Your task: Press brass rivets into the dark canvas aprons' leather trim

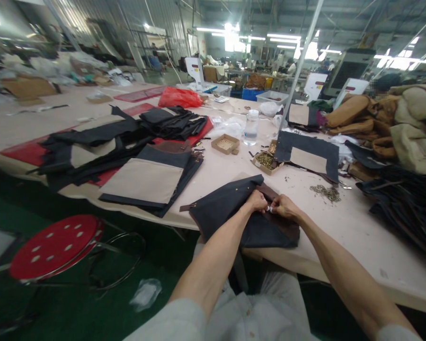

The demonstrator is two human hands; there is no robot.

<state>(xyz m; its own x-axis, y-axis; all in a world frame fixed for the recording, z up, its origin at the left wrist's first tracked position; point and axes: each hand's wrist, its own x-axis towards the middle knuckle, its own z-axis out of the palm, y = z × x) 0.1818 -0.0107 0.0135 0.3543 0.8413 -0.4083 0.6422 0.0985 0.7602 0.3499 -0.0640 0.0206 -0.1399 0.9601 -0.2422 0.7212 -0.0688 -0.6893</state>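
Observation:
A dark navy cloth piece (pixel 222 208) with brown leather-like trim (pixel 286 229) lies in front of me at the table's near edge, partly folded. Small brass-coloured studs dot its upper part. My left hand (pixel 258 201) is closed, gripping the cloth piece near its brown part. Close by on the right, my right hand (pixel 284 207) pinches with its fingertips almost meeting the left ones. Small white patches show at the fingertips; whether they are wrappings or a held item is unclear. Whatever the right fingers hold is too small to make out.
Open boxes of small metal parts (pixel 264 161) and a lighter box (pixel 226 143) stand beyond the cloth, near a clear bottle (pixel 251 128). Loose metal bits (pixel 325 192) lie right. Dark cloth stacks (pixel 145 177) flank me. A red stool (pixel 57 246) stands left.

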